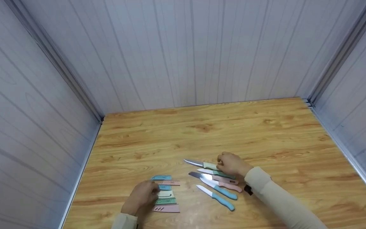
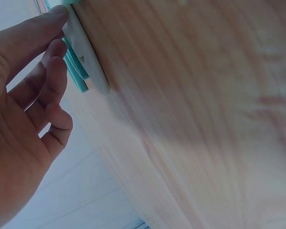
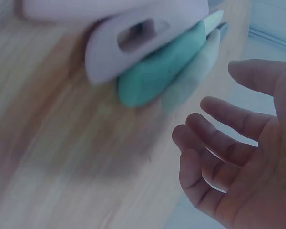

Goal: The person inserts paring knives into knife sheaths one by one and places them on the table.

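Several kitchen knives lie side by side, blades pointing left in the head view. Farthest is one with a cream handle point(image 1: 210, 166), then a green-handled knife point(image 3: 157, 71), a pale pink slotted one point(image 3: 102, 57), a pink one point(image 1: 232, 187) and two blue ones point(image 1: 222, 202). My right hand point(image 1: 233, 163) hovers beside the cream handle, fingers loosely bent and holding nothing. Blade sheaths form a column at left: blue point(image 1: 161, 177), pink point(image 1: 172, 183), white point(image 1: 167, 194), green point(image 1: 166, 201) and others. My left hand point(image 1: 142, 194) rests at their left ends, thumb touching the white sheath.
Everything lies on a wood-grain tabletop point(image 1: 202, 127). Pale panelled walls point(image 1: 183, 54) enclose it at the back and both sides, with metal strips point(image 1: 78, 175) along the side edges. A dark object point(image 1: 248, 190) sits under the right cuff.
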A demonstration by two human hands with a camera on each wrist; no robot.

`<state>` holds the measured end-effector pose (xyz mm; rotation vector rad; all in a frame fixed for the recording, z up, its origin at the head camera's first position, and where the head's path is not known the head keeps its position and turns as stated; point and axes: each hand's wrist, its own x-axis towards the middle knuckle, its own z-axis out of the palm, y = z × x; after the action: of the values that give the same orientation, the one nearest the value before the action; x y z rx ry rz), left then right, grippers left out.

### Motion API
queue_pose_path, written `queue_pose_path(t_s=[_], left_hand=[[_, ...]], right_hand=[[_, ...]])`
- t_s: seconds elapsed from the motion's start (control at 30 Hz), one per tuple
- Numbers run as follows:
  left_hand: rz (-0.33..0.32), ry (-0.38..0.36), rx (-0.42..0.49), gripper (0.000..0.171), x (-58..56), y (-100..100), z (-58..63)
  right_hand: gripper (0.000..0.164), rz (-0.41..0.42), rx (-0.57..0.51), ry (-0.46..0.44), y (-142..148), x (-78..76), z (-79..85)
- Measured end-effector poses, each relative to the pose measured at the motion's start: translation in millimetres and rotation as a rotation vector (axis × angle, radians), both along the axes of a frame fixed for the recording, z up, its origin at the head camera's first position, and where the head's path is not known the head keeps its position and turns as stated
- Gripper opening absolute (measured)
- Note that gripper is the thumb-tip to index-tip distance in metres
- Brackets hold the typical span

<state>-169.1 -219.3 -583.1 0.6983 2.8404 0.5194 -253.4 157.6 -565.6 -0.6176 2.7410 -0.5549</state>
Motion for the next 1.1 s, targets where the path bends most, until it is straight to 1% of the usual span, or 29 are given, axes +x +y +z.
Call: queue_pose_path(t_s=[0.1,0.33,0.47,0.7,0.77,0.87,0.97,1.03,1.1], left_hand=[[0.009,-0.015,-0.003,0.005,1.5,0,0.8],[0.043,-0.037,0.039,0.013,1.8,0,-0.5],[0.061,-0.067,0.067,0.014,0.4,-1,-0.8],[0.106,-0.151,0.112,0.012,1.0,-2,2.0],[0.1,-0.142,0.111,0.012,0.6,-3,3.5],[0.066,-0.079,0.105,0.013,-0.1,-6,5.2],[0.033,-0.012,0.096,0.013,0.2,-9,7.7],[0.022,0.001,0.098,0.011,1.0,-10,10.1],[0.016,-0.002,0.102,0.009,1.8,-11,11.8]], right_hand=[[0.025,0.005,-0.013,0.001,-6,-0.1,-3.9],[0.02,0.044,0.008,0.032,-12,-1.0,-8.0],[0.022,0.049,0.008,0.045,-13,-1.5,-9.4],[0.023,0.066,0.013,0.051,-15,-0.8,-10.8],[0.022,0.078,0.009,0.062,-16,-0.4,-10.5],[0.021,0.102,0.01,0.082,-18,-0.1,-9.8],[0.018,0.108,0.012,0.086,-18,-0.2,-9.2],[0.017,0.101,0.016,0.078,-19,-0.3,-9.5],[0.016,0.093,0.019,0.071,-19,-0.6,-10.7]])
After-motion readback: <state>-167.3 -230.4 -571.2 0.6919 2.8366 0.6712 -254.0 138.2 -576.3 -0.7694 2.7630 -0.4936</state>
